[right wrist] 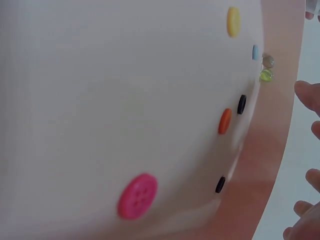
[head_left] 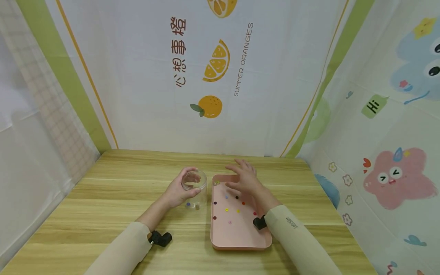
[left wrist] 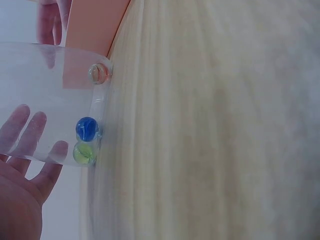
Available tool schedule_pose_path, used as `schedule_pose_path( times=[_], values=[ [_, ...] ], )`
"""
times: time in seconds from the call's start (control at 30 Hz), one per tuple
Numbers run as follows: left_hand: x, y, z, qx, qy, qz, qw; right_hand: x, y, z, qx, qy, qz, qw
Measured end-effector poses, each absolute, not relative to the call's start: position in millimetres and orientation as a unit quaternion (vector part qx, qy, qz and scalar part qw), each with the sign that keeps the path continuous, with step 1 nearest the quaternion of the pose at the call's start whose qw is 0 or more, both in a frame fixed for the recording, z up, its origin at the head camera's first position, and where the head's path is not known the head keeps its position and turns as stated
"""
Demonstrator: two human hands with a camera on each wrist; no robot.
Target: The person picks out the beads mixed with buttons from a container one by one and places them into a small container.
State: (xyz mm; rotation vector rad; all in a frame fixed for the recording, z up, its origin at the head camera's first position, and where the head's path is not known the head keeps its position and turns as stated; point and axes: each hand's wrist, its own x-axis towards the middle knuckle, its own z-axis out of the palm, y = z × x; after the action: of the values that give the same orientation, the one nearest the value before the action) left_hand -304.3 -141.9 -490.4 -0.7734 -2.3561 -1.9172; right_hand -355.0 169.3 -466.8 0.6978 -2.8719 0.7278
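My left hand (head_left: pixel 178 192) grips a clear round jar (head_left: pixel 202 194) that stands by the tray's left side, its mouth facing up. Through the jar wall, the left wrist view shows a blue marble (left wrist: pixel 87 129), a green marble (left wrist: pixel 84 153) and a clear marble with orange inside (left wrist: pixel 99 73) at the bottom. Over the far part of a pink tray (head_left: pixel 245 236), my right hand (head_left: pixel 246 181) hovers with fingers spread and nothing held. A yellow-green marble (right wrist: pixel 266 75) and a clear marble (right wrist: pixel 268 61) lie at the tray's far end.
Several buttons lie scattered on the tray floor, among them a pink button (right wrist: pixel 137 196), an orange button (right wrist: pixel 225 121) and a yellow button (right wrist: pixel 233 21). Under the tray is a wooden table (head_left: pixel 103 198). A printed curtain (head_left: pixel 148 114) hangs along the table's back edge.
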Motion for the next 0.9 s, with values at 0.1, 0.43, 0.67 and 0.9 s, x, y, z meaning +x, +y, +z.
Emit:
schedule_pose_path(
  times=[0.1,0.43,0.67,0.9],
  values=[
    [-304.8,-142.1,-490.4,-0.247,-0.753,-0.610,0.004,-355.9,167.6,-466.6,0.238,-0.942,0.232,0.052],
    [-304.3,-143.0,-490.6,-0.245,-0.759,-0.603,0.003,-359.9,158.1,-470.9,0.248,-0.945,0.207,0.051],
    [-304.1,-142.5,-490.3,-0.242,-0.757,-0.607,0.002,-361.0,151.7,-470.7,0.253,-0.949,0.184,0.031],
    [-304.4,-142.6,-490.6,-0.242,-0.754,-0.611,0.002,-365.6,146.7,-474.8,0.260,-0.949,0.176,0.025]
  ],
)
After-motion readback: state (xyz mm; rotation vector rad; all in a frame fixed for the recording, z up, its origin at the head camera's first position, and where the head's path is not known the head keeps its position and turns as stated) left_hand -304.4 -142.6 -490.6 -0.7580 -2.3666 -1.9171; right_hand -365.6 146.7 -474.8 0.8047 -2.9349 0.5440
